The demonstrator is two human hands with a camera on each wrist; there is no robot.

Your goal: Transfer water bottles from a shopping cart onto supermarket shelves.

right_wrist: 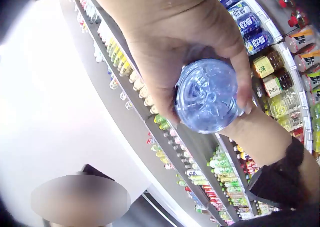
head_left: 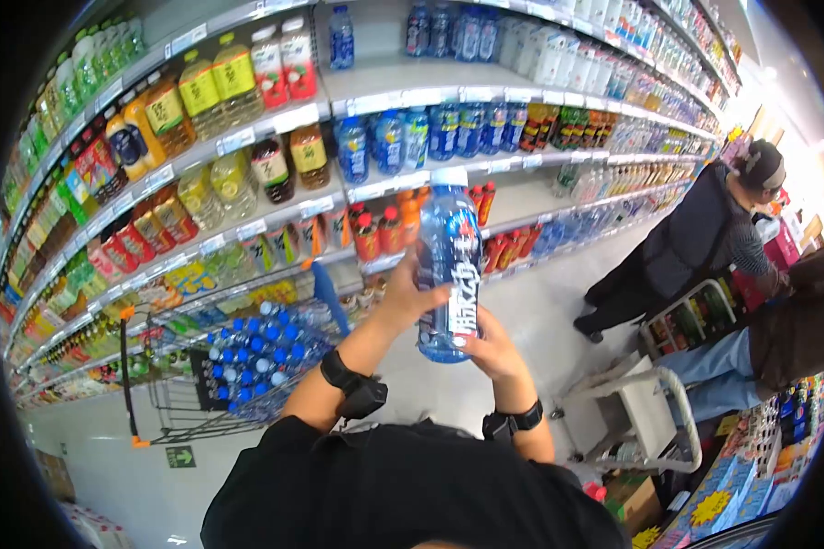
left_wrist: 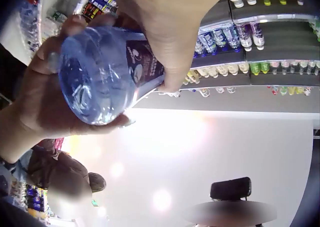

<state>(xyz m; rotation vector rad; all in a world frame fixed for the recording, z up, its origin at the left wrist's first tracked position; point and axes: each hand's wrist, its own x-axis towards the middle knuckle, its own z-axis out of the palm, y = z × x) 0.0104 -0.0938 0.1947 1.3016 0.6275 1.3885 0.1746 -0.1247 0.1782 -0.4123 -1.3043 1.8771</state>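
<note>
A large clear-blue plastic bottle [head_left: 449, 265] with a white cap and a dark label with white lettering is held up in front of me, cap away from me. From its left side my left hand [head_left: 405, 295] grips it, thumb lying across the label. Lower down on the right, my right hand [head_left: 492, 346] holds it near the base, thumb at the label's edge. In the left wrist view the bottle's base [left_wrist: 82, 84] faces the camera, between both hands. The round base [right_wrist: 207, 97] also shows in the right wrist view, fingers curled around it.
Shelves of drinks [head_left: 247, 146] curve ahead and to the left. A shopping cart [head_left: 178, 393] stands at left, beside blue-capped bottles [head_left: 256, 352]. At right are a person in dark clothes [head_left: 673, 229], another in jeans [head_left: 714, 366], and a white-framed step stool or trolley [head_left: 627, 412].
</note>
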